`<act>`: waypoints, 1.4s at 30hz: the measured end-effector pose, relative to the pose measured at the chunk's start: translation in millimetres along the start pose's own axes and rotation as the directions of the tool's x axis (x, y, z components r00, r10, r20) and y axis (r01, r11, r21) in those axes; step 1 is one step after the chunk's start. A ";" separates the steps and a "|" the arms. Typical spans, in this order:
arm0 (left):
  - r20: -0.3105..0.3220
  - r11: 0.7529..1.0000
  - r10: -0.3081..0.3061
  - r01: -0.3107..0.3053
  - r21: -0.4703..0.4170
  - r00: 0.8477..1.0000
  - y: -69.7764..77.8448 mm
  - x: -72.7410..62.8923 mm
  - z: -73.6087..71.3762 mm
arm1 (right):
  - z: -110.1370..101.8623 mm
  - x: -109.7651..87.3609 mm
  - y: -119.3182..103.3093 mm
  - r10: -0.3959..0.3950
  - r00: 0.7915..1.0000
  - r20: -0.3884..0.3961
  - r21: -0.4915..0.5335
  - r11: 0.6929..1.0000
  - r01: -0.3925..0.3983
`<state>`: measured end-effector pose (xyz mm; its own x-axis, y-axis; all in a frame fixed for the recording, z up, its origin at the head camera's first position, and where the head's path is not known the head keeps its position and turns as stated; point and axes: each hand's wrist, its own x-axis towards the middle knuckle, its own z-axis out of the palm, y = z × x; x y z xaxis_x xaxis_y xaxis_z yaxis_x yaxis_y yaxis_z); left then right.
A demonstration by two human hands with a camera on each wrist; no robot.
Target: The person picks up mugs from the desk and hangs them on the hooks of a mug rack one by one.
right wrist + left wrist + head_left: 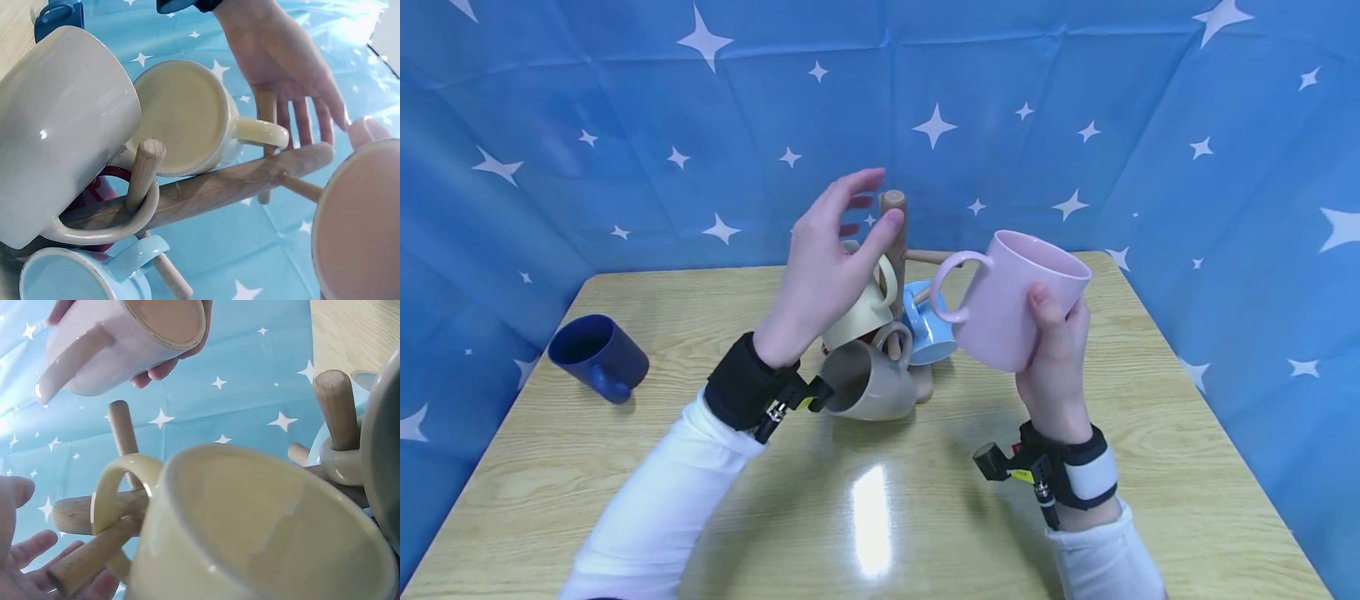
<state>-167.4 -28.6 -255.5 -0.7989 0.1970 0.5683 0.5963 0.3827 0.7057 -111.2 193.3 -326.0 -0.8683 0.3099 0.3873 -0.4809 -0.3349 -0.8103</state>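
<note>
My right hand (1058, 379) grips a pink mug (1003, 312) by its body, to the right of a wooden mug tree (893, 202); its handle points left toward the tree. Beside the top of the post is my left hand (820, 271), fingers spread and holding nothing. A pale yellow mug (206, 544) hangs by its handle on a peg below that hand. Lower on the tree hang a grey mug (887, 387), tilted with its mouth to the left, and a light blue mug (934, 340). Part of a red mug (94, 197) shows behind the grey one.
A dark blue mug (617, 358) stands on the left of the wooden table (715, 533). A bare upper peg (928, 257) juts right from the post, behind the pink mug's handle. Blue star-patterned cloth (1000, 83) hangs behind the table and along its sides.
</note>
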 end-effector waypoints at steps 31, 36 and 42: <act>-0.002 0.996 -0.072 0.072 -0.054 0.997 -8.3 4.9 18.8 | -6.3 4.1 9.5 0.140 0.990 0.005 -0.061 0.988 -0.139; -0.009 0.996 -0.069 0.068 -0.050 0.998 -8.1 6.2 19.5 | -4.4 4.8 10.6 0.152 0.988 -0.005 -0.069 0.986 -0.152; -0.009 0.997 -0.070 0.069 -0.045 0.998 -8.3 7.2 19.7 | -3.2 6.1 12.1 0.167 0.986 -0.012 -0.067 0.984 -0.167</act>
<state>-179.7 -12.6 -265.6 -0.8379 0.1615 0.5214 0.5424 0.3540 0.7619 -122.0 194.1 -334.8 -0.9347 0.2607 0.2415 -0.3198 -0.3212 -0.8914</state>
